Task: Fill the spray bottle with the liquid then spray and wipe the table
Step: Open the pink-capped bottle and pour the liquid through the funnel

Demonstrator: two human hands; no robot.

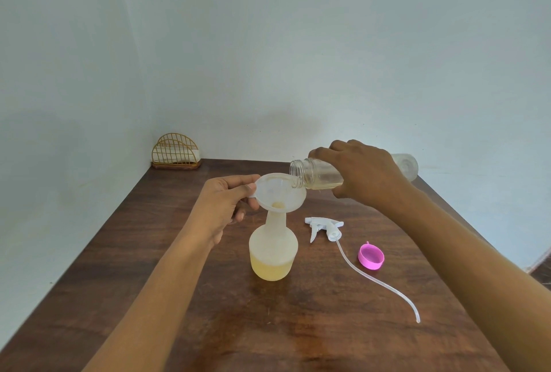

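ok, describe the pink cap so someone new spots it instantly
On the dark wooden table, look right of the upright spray bottle holding yellow liquid. Just past the detached white trigger head with its trailing tube lies the pink cap. It is the only brightly coloured thing there, hollow side showing.

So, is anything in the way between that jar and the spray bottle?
Nothing visible blocks it. Only the funnel sits in the neck of the bottle, and the jar mouth tips over its rim.
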